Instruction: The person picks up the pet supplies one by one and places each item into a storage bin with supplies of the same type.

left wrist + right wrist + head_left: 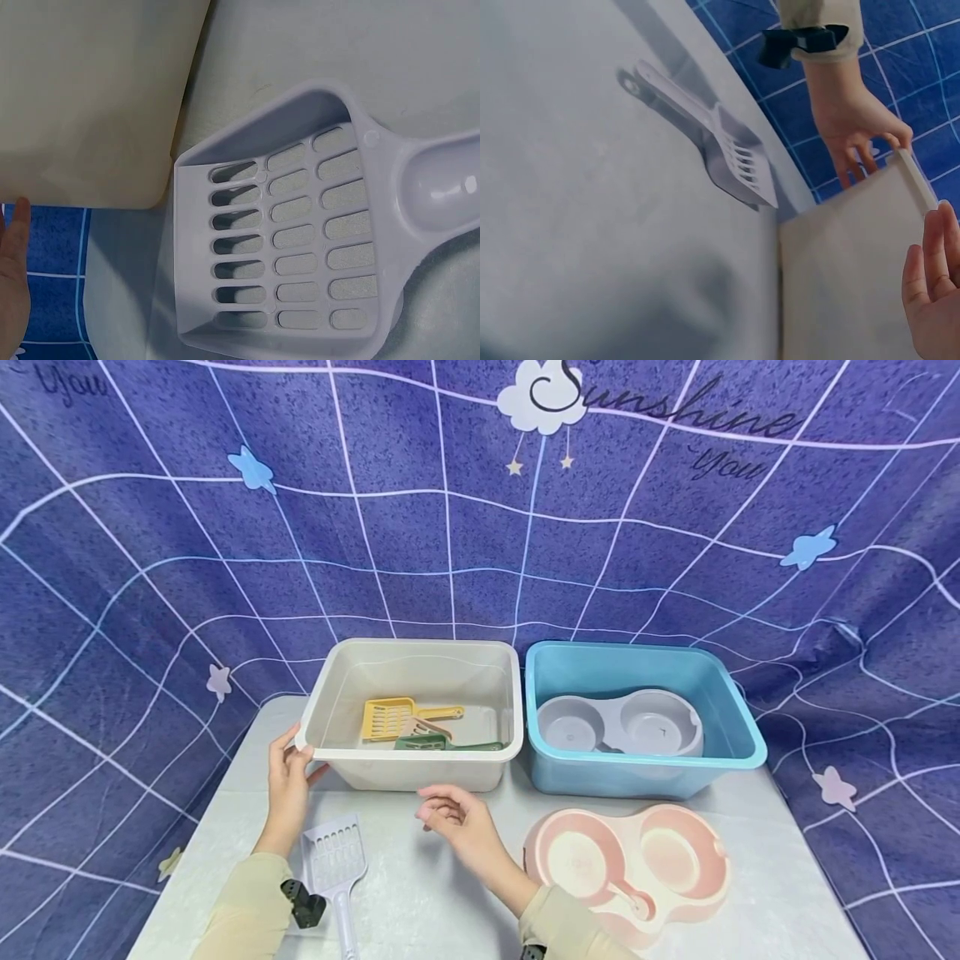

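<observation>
My left hand grips the front left corner of a beige plastic bin, with fingers at its rim. Inside that bin lie a yellow litter scoop, a dark green scoop and a pinkish scoop partly covered by the green one. In front of the bin, my right hand is held in the air with loosely bent fingers and nothing in them. A pale lavender litter scoop lies on the table beside my left forearm; its slotted head fills much of the left wrist view.
Right of the beige bin stands a blue bin holding a grey double pet bowl. A pink double bowl sits on the table near my right forearm. Behind hangs a blue patterned cloth.
</observation>
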`<state>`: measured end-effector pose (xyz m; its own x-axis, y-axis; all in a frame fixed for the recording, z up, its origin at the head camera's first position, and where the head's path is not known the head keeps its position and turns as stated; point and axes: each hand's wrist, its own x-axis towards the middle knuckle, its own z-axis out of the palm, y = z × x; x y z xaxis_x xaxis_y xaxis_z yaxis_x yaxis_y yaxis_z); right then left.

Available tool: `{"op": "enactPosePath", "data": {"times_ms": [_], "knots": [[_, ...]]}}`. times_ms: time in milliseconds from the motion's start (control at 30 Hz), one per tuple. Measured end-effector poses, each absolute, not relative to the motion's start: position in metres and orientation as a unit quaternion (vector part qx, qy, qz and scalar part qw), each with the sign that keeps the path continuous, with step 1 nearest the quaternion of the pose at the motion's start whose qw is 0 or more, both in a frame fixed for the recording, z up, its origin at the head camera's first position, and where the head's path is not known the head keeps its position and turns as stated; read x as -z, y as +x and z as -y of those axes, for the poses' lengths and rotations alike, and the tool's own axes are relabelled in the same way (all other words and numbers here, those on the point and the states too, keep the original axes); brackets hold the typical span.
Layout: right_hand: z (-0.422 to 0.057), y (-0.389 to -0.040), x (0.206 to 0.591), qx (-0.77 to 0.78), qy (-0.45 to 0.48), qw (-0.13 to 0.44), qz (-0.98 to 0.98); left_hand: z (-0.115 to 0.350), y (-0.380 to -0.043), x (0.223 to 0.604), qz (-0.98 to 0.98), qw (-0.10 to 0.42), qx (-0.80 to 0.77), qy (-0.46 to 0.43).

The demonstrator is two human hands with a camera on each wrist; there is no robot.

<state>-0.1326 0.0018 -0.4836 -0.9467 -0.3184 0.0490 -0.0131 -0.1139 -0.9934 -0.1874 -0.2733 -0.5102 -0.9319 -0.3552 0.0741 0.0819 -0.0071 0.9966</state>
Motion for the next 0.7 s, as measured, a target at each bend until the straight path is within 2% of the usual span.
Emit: {"op": "enactPosePath", "data": {"times_ms": [700], "knots": [[0.021, -0.116, 0.524, 0.738, -0.109, 0.151, -0.649, 0.272, -0.187, 0.51, 0.687, 0.157, 0.703, 0.098]]}}
